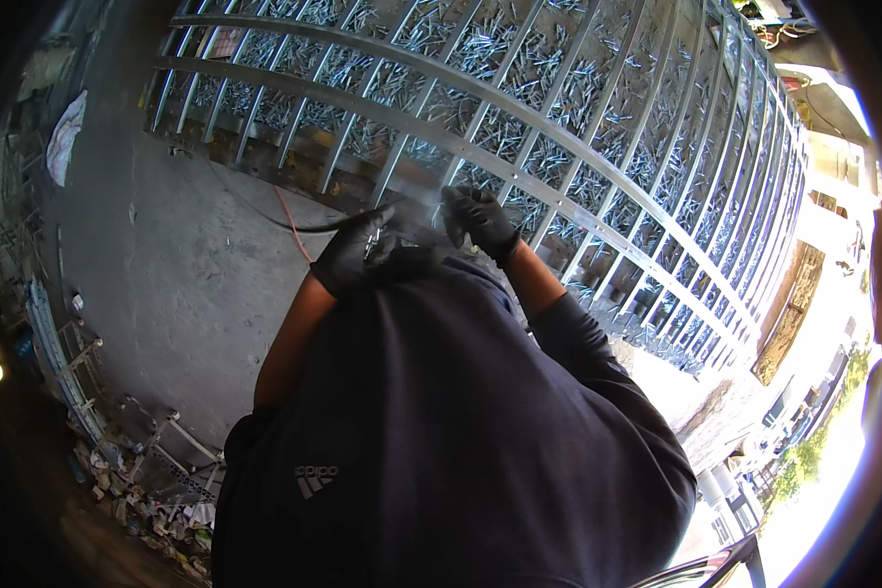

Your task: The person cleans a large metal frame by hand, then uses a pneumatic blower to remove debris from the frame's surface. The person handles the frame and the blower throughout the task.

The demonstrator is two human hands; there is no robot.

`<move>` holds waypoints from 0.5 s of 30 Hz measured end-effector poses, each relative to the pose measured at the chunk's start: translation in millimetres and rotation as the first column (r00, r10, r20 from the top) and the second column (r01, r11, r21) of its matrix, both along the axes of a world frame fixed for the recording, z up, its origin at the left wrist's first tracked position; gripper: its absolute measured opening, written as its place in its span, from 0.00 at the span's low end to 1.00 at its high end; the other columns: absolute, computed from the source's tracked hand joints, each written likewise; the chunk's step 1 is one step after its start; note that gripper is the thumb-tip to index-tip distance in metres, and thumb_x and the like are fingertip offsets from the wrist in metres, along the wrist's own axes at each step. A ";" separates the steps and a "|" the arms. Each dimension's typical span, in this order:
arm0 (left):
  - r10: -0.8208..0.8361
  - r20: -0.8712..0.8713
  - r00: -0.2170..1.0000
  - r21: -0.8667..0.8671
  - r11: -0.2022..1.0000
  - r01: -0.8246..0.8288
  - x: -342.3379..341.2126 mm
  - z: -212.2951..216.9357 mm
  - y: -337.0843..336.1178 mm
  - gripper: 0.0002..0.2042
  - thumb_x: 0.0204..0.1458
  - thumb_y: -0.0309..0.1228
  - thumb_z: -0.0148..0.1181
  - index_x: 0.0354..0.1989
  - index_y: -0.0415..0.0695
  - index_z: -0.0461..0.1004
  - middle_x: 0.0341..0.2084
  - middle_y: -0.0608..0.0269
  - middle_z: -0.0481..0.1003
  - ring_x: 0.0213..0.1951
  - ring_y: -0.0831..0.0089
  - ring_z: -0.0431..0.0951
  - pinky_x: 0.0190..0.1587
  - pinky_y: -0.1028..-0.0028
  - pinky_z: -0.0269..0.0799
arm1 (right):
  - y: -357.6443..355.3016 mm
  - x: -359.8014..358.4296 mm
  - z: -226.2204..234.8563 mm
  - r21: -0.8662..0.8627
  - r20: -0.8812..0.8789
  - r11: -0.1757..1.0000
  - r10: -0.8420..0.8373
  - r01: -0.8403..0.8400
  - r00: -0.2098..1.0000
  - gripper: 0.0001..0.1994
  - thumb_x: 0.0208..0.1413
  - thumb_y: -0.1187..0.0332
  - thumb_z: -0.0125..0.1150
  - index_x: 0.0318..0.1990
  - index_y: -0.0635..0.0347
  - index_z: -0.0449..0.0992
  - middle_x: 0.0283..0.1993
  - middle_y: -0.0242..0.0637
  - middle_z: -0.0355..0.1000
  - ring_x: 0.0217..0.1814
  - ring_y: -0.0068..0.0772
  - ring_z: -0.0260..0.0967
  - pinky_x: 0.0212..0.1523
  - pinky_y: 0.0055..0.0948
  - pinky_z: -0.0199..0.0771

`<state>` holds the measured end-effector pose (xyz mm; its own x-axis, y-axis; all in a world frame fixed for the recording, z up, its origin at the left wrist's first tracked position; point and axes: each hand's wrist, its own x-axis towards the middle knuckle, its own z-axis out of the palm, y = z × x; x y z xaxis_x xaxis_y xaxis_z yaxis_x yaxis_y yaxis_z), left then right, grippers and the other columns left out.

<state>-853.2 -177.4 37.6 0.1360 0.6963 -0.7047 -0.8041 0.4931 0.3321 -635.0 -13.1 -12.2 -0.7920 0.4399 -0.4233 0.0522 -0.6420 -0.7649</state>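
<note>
Both my hands wear black gloves and are held in front of my dark shirt, at the near edge of a metal bar frame [514,174]. My left hand [346,257] is closed around a few small shiny metal pieces [373,243], too small to name exactly. To its right, my right hand [480,223] has its fingers curled in near the frame's lower rail; whatever they pinch is hidden. Beneath the bars lie a great many loose, thin silvery metal pieces [490,49], shaped like screws or nails. A greyish blur covers the spot between my hands and the frame.
Grey concrete floor [186,294] stretches to the left, with a dark hose [250,204] and a reddish cord [292,227] on it. Metal racks [176,441] and litter [137,510] line the lower left. A wooden plank [792,314] lies at the bright right side.
</note>
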 end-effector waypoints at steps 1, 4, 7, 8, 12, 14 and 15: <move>0.004 -0.032 0.999 0.009 1.000 -0.004 0.0 -1.5 -1.4 0.14 0.73 0.42 0.48 0.46 0.45 0.75 0.18 0.75 0.69 0.16 0.86 0.65 0.18 0.85 0.59 | 6.4 2.4 -7.7 0.091 -0.009 0.996 -0.021 0.021 1.000 0.17 0.73 0.57 0.55 0.39 0.63 0.76 0.24 0.32 0.72 0.21 0.26 0.72 0.22 0.26 0.70; 0.026 -0.076 0.997 0.048 0.999 -0.022 -1.0 -3.8 -8.1 0.16 0.73 0.43 0.47 0.44 0.44 0.75 0.17 0.75 0.67 0.14 0.85 0.62 0.17 0.83 0.56 | 56.3 15.8 -41.0 0.132 0.434 0.971 0.126 -0.201 0.892 0.10 0.68 0.62 0.59 0.40 0.61 0.76 0.34 0.38 0.76 0.36 0.31 0.79 0.34 0.31 0.78; 0.066 0.040 0.997 0.164 0.984 -0.072 -6.1 -2.8 -19.4 0.15 0.73 0.42 0.48 0.44 0.43 0.75 0.21 0.71 0.70 0.18 0.86 0.66 0.20 0.82 0.60 | 98.4 10.7 -79.1 0.717 0.632 0.346 0.042 -0.604 0.774 0.07 0.61 0.66 0.58 0.44 0.56 0.77 0.41 0.44 0.74 0.47 0.47 0.76 0.46 0.40 0.78; 0.113 0.005 0.994 0.061 0.992 -0.113 -4.6 -3.1 -22.9 0.14 0.72 0.41 0.49 0.46 0.43 0.75 0.24 0.69 0.72 0.22 0.86 0.69 0.24 0.83 0.63 | 106.0 9.9 -87.2 0.623 0.706 0.422 0.059 -0.658 0.706 0.08 0.61 0.65 0.57 0.44 0.55 0.77 0.42 0.46 0.74 0.48 0.49 0.75 0.47 0.42 0.77; 0.273 -0.037 0.961 -0.067 0.959 -0.275 -5.2 -2.9 -42.3 0.11 0.72 0.35 0.51 0.52 0.42 0.75 0.39 0.63 0.77 0.40 0.84 0.76 0.39 0.83 0.72 | 129.1 -10.9 -103.9 0.477 0.823 0.366 0.134 -0.799 0.552 0.11 0.63 0.60 0.53 0.45 0.56 0.77 0.45 0.50 0.75 0.48 0.53 0.76 0.49 0.49 0.76; 0.111 -0.419 0.901 0.095 0.992 -0.079 -5.5 -3.6 -50.1 0.12 0.71 0.33 0.51 0.54 0.39 0.74 0.43 0.61 0.78 0.45 0.80 0.78 0.45 0.80 0.74 | 132.4 -18.5 -104.3 0.536 0.825 0.193 0.087 -0.822 0.559 0.16 0.65 0.55 0.50 0.43 0.56 0.79 0.43 0.52 0.78 0.46 0.57 0.78 0.50 0.51 0.78; -0.018 -0.772 0.635 0.116 0.979 0.168 -5.5 -3.0 -54.7 0.12 0.71 0.32 0.51 0.55 0.38 0.73 0.44 0.61 0.79 0.46 0.78 0.78 0.47 0.78 0.74 | 133.2 -21.7 -103.4 0.562 0.817 0.121 0.071 -0.818 0.572 0.17 0.64 0.55 0.50 0.42 0.56 0.80 0.41 0.52 0.79 0.46 0.58 0.79 0.50 0.52 0.78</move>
